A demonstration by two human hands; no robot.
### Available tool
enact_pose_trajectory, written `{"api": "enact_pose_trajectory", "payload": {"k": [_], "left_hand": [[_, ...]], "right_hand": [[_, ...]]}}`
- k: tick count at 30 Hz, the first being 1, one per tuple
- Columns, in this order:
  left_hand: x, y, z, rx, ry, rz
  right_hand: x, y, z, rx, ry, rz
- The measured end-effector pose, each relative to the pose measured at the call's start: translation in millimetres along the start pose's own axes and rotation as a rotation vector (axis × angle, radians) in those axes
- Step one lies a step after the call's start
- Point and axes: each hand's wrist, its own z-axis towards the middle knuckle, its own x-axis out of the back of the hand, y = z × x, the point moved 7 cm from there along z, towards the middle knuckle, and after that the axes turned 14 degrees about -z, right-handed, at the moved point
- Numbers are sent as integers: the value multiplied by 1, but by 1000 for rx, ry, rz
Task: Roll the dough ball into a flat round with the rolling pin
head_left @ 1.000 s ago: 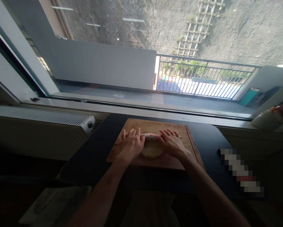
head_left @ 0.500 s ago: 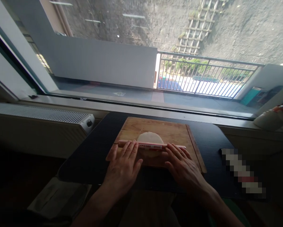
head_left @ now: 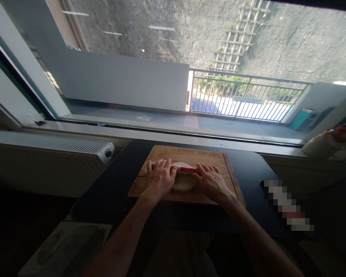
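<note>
A wooden cutting board (head_left: 203,152) lies on the dark table, with a flat pale round of dough (head_left: 183,186) at its middle. Across the dough runs a thin rolling pin (head_left: 186,169) with a red and white label. My left hand (head_left: 161,176) is over the pin's left part, fingers curled onto it and thumb towards the middle. On the right part rests my right hand (head_left: 209,177), its fingers bent over the pin. Both hands hide the pin's ends. Some dough shows beyond the pin and more on my side of it.
The black table (head_left: 109,188) stands against the window sill. A white radiator (head_left: 60,157) is at left, and a light-coloured stool seat (head_left: 66,246) is below it. At the table's right lies a blurred-out item (head_left: 288,206). A pale pot-like vessel (head_left: 320,146) sits on the sill.
Both hands and the rolling pin have moved forward, away from me, over the dough. More dough shows on the near side and the fingers are more bent. The view has shifted slightly.
</note>
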Motion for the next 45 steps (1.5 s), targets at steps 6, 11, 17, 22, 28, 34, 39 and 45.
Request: {"api": "enact_pose_trajectory", "payload": {"k": [6,11,17,22,28,34,39,45], "left_hand": [[21,10,-44,-96,7,34],[12,5,-17,-49,-14,-4],[8,5,-20,-81,27,-29],[4,3,-13,-64,12,-23],[10,2,-23,-110,2,-23],[20,-4,-66,-191,10,29],[26,-14,-63,-126,60,51],[32,-13,-85,-117,40,37]], "right_hand": [[13,-9,-58,89,63,12],[16,-17,-63,-35,87,5],[0,-24,-68,-31,105,-2],[-3,3,-34,-106,108,-25],[-4,-8,-53,-58,120,-6],[-10,-7,-56,19,100,-9],[-13,4,38,-23,-24,-20],[-12,-38,51,78,4,1]]}}
